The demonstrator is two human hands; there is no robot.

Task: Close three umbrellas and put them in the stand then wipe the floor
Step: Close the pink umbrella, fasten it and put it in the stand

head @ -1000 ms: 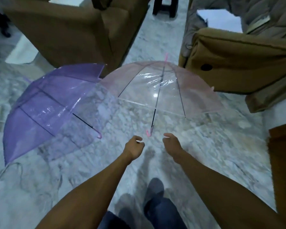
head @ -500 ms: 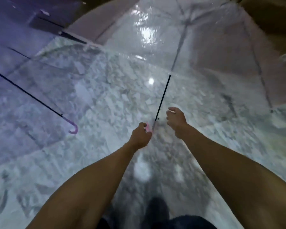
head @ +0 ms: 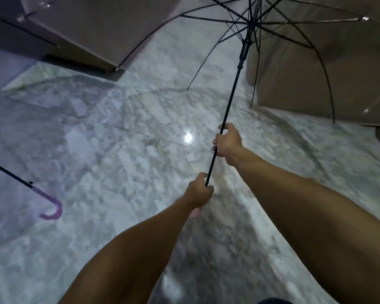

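I hold a clear pink-tinted umbrella, still open, by its black shaft [head: 233,93]. My left hand [head: 199,193] is closed around the pink handle at the shaft's lower end. Higher up, my right hand [head: 227,141] grips the shaft below the runner [head: 244,49]. The ribs fan out at the top right. A second open umbrella, purple, lies on the left; only its shaft and purple hook handle [head: 51,210] show clearly. No stand is in view.
The marble floor [head: 119,150] fills the view, with a bright light reflection in the middle. A brown sofa [head: 92,29] stands at the upper left and another brown seat [head: 294,84] at the upper right, seen through the canopy.
I have lifted the pink umbrella off the floor and tipped it up. My right hand has closed on the shaft above my left hand.
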